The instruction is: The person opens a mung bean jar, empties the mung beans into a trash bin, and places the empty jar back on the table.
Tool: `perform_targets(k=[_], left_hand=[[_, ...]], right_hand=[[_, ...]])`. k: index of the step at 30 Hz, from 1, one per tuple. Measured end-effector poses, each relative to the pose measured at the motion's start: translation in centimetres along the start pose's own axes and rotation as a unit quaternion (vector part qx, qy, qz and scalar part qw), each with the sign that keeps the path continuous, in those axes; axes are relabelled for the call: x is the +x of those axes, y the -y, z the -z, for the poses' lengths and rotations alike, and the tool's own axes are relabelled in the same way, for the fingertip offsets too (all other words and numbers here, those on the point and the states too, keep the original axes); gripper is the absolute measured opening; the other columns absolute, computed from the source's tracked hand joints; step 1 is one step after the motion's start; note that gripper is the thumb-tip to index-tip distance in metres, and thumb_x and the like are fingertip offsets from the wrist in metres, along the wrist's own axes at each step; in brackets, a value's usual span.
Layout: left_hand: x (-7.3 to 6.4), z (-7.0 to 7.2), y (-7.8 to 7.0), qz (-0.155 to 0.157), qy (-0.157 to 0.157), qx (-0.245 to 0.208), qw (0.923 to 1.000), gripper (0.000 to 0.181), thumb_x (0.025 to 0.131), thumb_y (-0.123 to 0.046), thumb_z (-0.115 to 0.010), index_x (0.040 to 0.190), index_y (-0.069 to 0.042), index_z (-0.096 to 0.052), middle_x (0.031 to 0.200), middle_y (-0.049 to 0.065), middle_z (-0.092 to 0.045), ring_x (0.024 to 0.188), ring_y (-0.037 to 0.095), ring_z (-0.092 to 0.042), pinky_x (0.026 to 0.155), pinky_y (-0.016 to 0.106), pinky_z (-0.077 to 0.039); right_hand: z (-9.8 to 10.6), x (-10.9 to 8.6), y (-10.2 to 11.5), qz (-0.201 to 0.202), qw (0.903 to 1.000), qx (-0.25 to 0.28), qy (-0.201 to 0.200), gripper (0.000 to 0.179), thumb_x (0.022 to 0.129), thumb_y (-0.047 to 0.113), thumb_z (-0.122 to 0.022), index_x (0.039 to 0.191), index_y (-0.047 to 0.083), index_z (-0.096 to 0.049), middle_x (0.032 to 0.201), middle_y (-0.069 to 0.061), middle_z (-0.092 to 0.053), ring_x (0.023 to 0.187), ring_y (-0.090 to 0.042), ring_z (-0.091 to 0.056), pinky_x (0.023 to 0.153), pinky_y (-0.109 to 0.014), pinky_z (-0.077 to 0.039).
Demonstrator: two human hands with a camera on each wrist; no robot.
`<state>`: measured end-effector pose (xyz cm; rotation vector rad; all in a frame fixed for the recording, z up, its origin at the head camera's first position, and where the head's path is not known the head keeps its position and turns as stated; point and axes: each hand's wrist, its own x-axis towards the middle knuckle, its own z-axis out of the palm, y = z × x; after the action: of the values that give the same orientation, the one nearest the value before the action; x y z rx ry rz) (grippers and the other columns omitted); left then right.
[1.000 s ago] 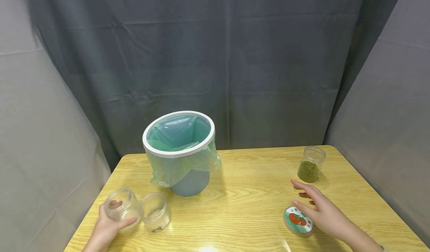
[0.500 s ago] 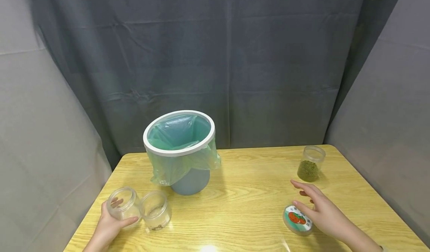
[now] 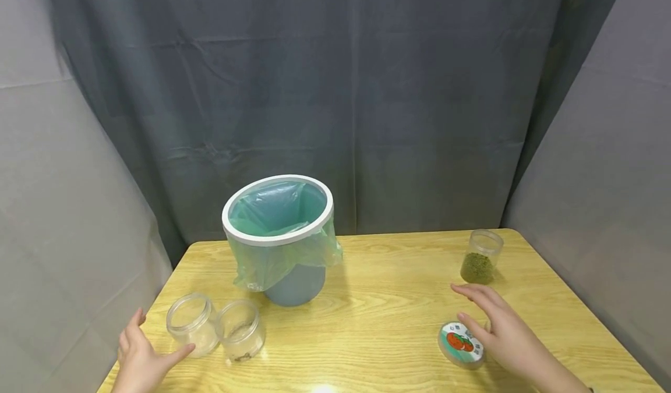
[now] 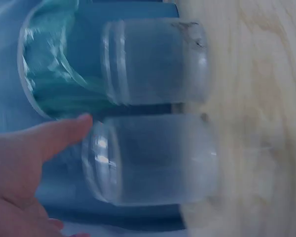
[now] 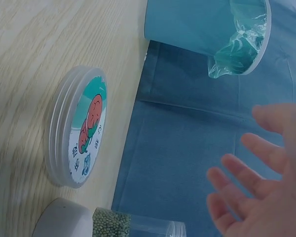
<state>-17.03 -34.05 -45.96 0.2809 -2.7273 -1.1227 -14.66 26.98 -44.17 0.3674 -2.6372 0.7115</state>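
1. Clear plastic in the form of a nearer jar (image 3: 201, 336) stands just to the right of the left hand (image 3: 140, 355); that hand is released, fingers and thumb spread apart, holding nothing. Its thumb points at the jar, and whether the tip touches cannot be told.
2. On the far side of that jar from the left hand stands a second jar (image 3: 246, 335), upright like the first and just beside it, with a small dark mark near its base.
3. The right hand (image 3: 503, 332) is also released, hovering with relaxed fingers around nothing; the right wrist view shows a gap between it and the round lid (image 3: 461, 344) beneath its thumb side. The lid lies picture-up, showing red fruit with green leaves.
4. Ahead of the right hand's fingertips, a third jar (image 3: 484, 247) stands uncovered, its lower part filled with green grains (image 3: 477, 269).
5. Farther ahead, right of the left hand, a grey-blue bin (image 3: 296, 288) wears a white rim and a green liner (image 3: 288, 259).
6. Below both hands runs the wood-grained table (image 3: 377, 311); beyond it hangs a dark curtain (image 3: 430, 119).
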Motion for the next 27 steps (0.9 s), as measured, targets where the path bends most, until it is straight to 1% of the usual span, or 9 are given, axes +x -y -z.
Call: perform_targets(k=[2, 4, 9, 12, 16, 19, 21, 23, 27], left_hand=[[-1.2, -0.2, -1.5, -0.045, -0.074, 0.008, 0.9962, 0.124, 0.073, -0.018, -0.091, 0.156, 0.009, -0.004, 0.15, 0.041, -0.015, 0.137, 0.06, -0.013, 0.109, 0.073, -0.017], [-2.1, -0.6, -3.0, -0.103, -0.136, 0.006, 0.9853, 0.109, 0.071, -0.011, -0.089, 0.152, 0.009, -0.019, 0.145, 0.04, -0.022, 0.134, 0.059, -0.018, 0.107, 0.072, -0.017], [-3.5, -1.6, -6.9, -0.233, -0.197, 0.001, 0.9522, 0.07, 0.07, 0.001, -0.087, 0.129, 0.006, -0.05, 0.132, 0.03, -0.043, 0.122, 0.049, -0.037, 0.096, 0.06, -0.027], [-3.9, -2.2, -9.0, -0.297, -0.199, 0.014, 0.9337, 0.054, 0.068, 0.002, -0.088, 0.116, 0.002, -0.062, 0.118, 0.02, -0.058, 0.112, 0.037, -0.049, 0.094, 0.045, -0.033], [-4.2, -3.3, -11.1, -0.388, -0.195, 0.049, 0.8998, 0.047, 0.068, -0.002, -0.088, 0.11, -0.001, -0.068, 0.108, 0.01, -0.064, 0.1, 0.026, -0.057, 0.089, 0.032, -0.04], [-4.4, -4.1, -12.3, -0.433, -0.18, 0.064, 0.881, 0.046, 0.071, -0.008, -0.087, 0.114, -0.005, -0.069, 0.11, 0.007, -0.065, 0.101, 0.023, -0.06, 0.089, 0.028, -0.044], [-4.3, -4.8, -12.9, -0.449, -0.165, 0.066, 0.8755, 0.047, 0.073, -0.011, -0.086, 0.116, -0.007, -0.068, 0.113, 0.005, -0.065, 0.103, 0.021, -0.061, 0.09, 0.026, -0.045], [-4.0, -5.4, -13.4, -0.46, -0.148, 0.063, 0.8731, 0.049, 0.074, -0.011, -0.087, 0.118, -0.008, -0.067, 0.117, 0.003, -0.064, 0.107, 0.02, -0.061, 0.092, 0.026, -0.047], [-3.3, -6.7, -13.7, -0.471, -0.116, 0.058, 0.8727, 0.052, 0.079, -0.015, -0.086, 0.125, -0.009, -0.065, 0.125, 0.003, -0.064, 0.114, 0.021, -0.062, 0.095, 0.033, -0.05]], right_hand=[[0.0, 0.0, 0.0, 0.011, 0.9996, -0.012, -0.024, 0.048, 0.093, 0.015, -0.077, 0.139, 0.017, -0.062, 0.134, -0.003, -0.059, 0.108, -0.016, -0.06, 0.073, -0.026, -0.052], [0.0, 0.0, 0.1, 0.019, 0.9987, -0.009, -0.046, 0.046, 0.092, 0.011, -0.078, 0.135, 0.018, -0.065, 0.132, -0.002, -0.06, 0.104, -0.009, -0.058, 0.068, -0.023, -0.048], [0.1, 0.2, 0.4, 0.067, 0.9926, 0.01, -0.101, 0.05, 0.084, -0.003, -0.08, 0.129, 0.017, -0.069, 0.125, -0.001, -0.062, 0.099, 0.004, -0.052, 0.059, -0.014, -0.04], [0.1, 0.4, 0.5, 0.103, 0.986, 0.012, -0.131, 0.053, 0.078, -0.011, -0.08, 0.124, 0.015, -0.071, 0.121, 0.0, -0.064, 0.107, 0.008, -0.051, 0.059, -0.009, -0.041], [0.3, 0.8, 0.3, 0.141, 0.9773, 0.012, -0.158, 0.052, 0.075, -0.014, -0.078, 0.12, 0.013, -0.073, 0.117, -0.001, -0.066, 0.108, 0.005, -0.054, 0.065, -0.007, -0.044], [0.4, 1.1, 0.3, 0.163, 0.9724, -0.001, -0.167, 0.031, 0.09, 0.004, -0.073, 0.119, 0.013, -0.074, 0.115, -0.002, -0.067, 0.104, -0.002, -0.058, 0.078, -0.006, -0.045], [0.5, 1.3, 0.4, 0.176, 0.9688, -0.02, -0.173, 0.022, 0.101, 0.023, -0.065, 0.119, 0.014, -0.075, 0.114, -0.002, -0.068, 0.101, -0.008, -0.061, 0.085, -0.011, -0.045], [0.6, 1.5, 0.6, 0.186, 0.966, -0.038, -0.176, 0.037, 0.107, 0.04, -0.051, 0.118, 0.014, -0.075, 0.114, -0.001, -0.068, 0.099, -0.013, -0.062, 0.086, -0.018, -0.045], [0.8, 1.9, 1.0, 0.198, 0.9612, -0.065, -0.18, 0.05, 0.109, 0.047, -0.04, 0.116, 0.012, -0.075, 0.112, -0.003, -0.069, 0.097, -0.02, -0.064, 0.084, -0.034, -0.044]])
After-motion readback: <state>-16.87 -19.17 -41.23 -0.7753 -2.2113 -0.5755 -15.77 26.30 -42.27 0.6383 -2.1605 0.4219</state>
